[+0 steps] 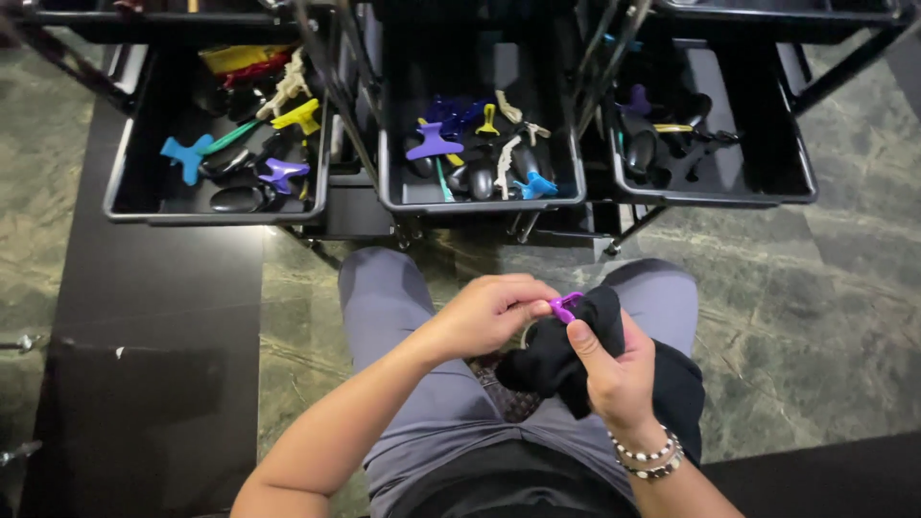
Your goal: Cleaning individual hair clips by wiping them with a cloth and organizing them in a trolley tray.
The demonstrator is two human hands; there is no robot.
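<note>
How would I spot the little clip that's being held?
Look below the three black trays to the person's lap. There the left hand pinches a small purple clip against a black cloth held by the right hand. It's the only clip outside the trays.

You look down on a polished green marble-pattern floor (pixel 825 288) with pale veins and soft overhead glare. A wide glossy black stone strip (pixel 144 336) runs down the left side, and another dark band (pixel 835 475) sits bottom right. Ahead of you stands a black metal-framed trolley (pixel 336 105) with three open black plastic drawers: left drawer (pixel 129 192), middle drawer (pixel 480 200), right drawer (pixel 767 187). Slanted black frame legs (pixel 835 72) cross at the top corners.
</note>
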